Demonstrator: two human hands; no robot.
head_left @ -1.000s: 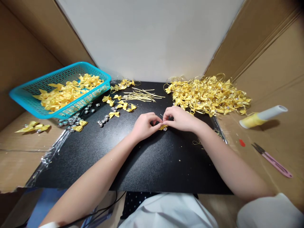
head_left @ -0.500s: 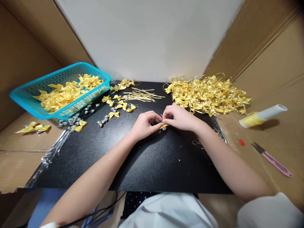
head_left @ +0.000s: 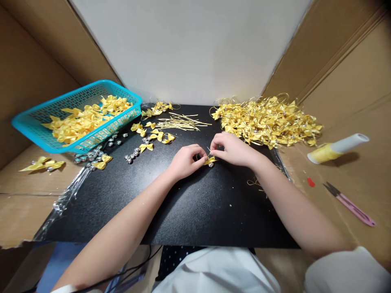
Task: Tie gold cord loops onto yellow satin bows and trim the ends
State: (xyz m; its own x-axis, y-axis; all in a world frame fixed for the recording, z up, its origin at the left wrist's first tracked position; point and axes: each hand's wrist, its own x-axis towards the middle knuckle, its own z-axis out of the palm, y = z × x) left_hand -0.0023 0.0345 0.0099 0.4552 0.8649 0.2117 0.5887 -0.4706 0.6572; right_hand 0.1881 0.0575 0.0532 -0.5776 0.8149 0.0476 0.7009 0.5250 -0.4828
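Note:
Between my hands, a small yellow ribbon bow with a silver bell under it is close to the black tabletop. My left hand is closed in a pinch at the bow's left side, where a thin gold cord shows by the fingers. My right hand is closed in a pinch just above and to the right of the bow, on a thin gold cord end that stands up there. The fingertips partly hide the cord, so its knot cannot be made out.
At left, a turquoise basket holds yellow bows, with loose silver bells beside it. Gold cords lie at the back middle. A heap of belled bows fills the back right. Pink-handled snips and a ribbon roll lie right.
My right hand has moved slightly up and away from my left, opening a small gap. More of the bow and bell shows between them.

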